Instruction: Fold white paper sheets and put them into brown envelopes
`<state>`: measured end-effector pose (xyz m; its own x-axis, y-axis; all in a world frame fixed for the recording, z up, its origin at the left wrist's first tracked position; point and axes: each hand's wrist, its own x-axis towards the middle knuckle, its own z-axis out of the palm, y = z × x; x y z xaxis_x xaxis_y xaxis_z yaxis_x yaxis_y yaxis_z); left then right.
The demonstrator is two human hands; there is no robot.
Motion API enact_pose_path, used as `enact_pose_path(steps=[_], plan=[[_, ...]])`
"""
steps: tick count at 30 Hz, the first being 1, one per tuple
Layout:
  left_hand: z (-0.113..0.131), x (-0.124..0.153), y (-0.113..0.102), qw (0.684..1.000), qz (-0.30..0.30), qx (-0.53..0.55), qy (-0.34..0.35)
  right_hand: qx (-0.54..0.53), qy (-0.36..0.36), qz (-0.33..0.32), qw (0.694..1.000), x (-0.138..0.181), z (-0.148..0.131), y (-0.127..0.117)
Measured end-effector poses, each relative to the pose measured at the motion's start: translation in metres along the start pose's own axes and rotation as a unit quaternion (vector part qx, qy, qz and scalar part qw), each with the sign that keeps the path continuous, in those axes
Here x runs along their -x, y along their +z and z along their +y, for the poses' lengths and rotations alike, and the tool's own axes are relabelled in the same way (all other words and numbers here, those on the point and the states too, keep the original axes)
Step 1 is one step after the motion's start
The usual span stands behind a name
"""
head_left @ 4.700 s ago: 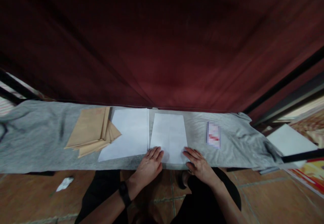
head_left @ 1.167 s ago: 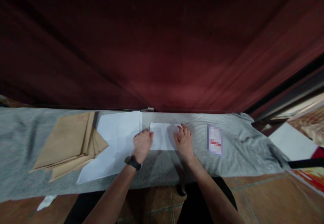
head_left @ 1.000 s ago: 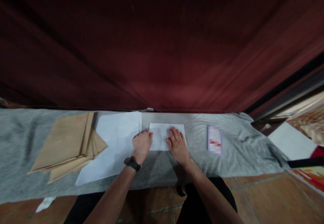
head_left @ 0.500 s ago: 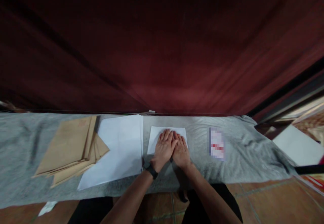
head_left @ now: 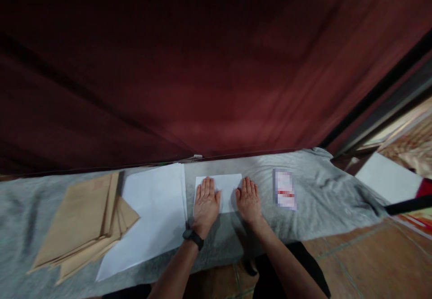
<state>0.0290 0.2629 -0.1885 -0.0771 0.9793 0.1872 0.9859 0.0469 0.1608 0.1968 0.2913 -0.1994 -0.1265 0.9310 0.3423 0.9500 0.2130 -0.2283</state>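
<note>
A small white sheet of paper (head_left: 227, 191), perhaps folded, lies on the grey cloth in front of me. My left hand (head_left: 206, 203) rests flat on its left end, fingers stretched forward. At the right end, my right hand (head_left: 249, 199) lies flat too, partly over the paper's edge and partly on the cloth. Neither hand grips anything. Left of my hands is a stack of larger white sheets (head_left: 151, 213). Several brown envelopes (head_left: 81, 218) lie fanned over the left part of that stack.
The grey cloth (head_left: 313, 200) covers the long surface. A blurred-out white and red item (head_left: 285, 190) lies right of my hands. A dark red curtain-like backdrop (head_left: 202, 87) rises behind. At far right is a white panel (head_left: 388, 178); tiled floor (head_left: 371, 254) shows below.
My hands were close together on the middle of the small paper and have slid apart, the left to its left end and the right to its right end. The view has tilted slightly.
</note>
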Motion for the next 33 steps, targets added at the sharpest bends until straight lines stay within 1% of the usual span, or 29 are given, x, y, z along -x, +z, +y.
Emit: enact_pose_path(steps=[2,5,7,9,11,13,14,19,21,23,27,29,31,33], plan=[[0.001,0.000,-0.001,1.000,0.002,-0.014,0.004,-0.014,-0.014,0.003,1.000,-0.005,-0.002,-0.006],[0.000,-0.001,-0.001,0.999,-0.003,-0.029,0.014,-0.063,-0.102,-0.024,0.992,-0.006,-0.015,-0.010],[-0.001,-0.001,0.000,0.999,-0.014,-0.034,0.019,-0.087,-0.142,-0.047,0.985,-0.002,-0.027,-0.008],[-0.002,-0.001,0.002,0.999,-0.024,-0.040,0.016,-0.092,-0.159,-0.061,0.981,0.003,-0.035,-0.004],[-0.002,-0.002,0.003,0.999,-0.024,-0.042,0.014,-0.085,-0.173,-0.068,0.979,0.006,-0.037,-0.001],[-0.002,-0.002,0.004,0.999,-0.018,-0.040,0.011,-0.073,-0.170,-0.070,0.980,0.006,-0.033,0.000],[-0.001,-0.002,0.004,0.999,-0.014,-0.038,0.010,-0.066,-0.157,-0.068,0.983,0.006,-0.030,0.000],[0.002,-0.003,0.002,0.999,0.002,-0.039,0.002,-0.023,-0.034,-0.055,0.998,-0.002,-0.012,-0.006],[0.002,-0.003,0.000,0.999,0.002,-0.039,0.001,-0.016,-0.002,-0.049,0.999,-0.005,-0.010,-0.008],[0.002,-0.002,-0.001,0.999,-0.004,-0.038,0.002,-0.029,-0.019,-0.051,0.998,-0.007,-0.014,-0.009],[0.000,-0.002,-0.002,0.998,-0.027,-0.044,0.022,-0.085,-0.134,-0.075,0.984,-0.012,-0.039,-0.004],[-0.002,-0.002,-0.001,0.997,-0.038,-0.053,0.029,-0.099,-0.167,-0.083,0.977,-0.015,-0.052,0.003],[-0.003,-0.002,0.000,0.997,-0.042,-0.057,0.026,-0.100,-0.176,-0.086,0.976,-0.017,-0.060,0.010],[-0.003,-0.002,0.001,0.997,-0.044,-0.055,0.023,-0.091,-0.161,-0.084,0.979,-0.020,-0.061,0.015]])
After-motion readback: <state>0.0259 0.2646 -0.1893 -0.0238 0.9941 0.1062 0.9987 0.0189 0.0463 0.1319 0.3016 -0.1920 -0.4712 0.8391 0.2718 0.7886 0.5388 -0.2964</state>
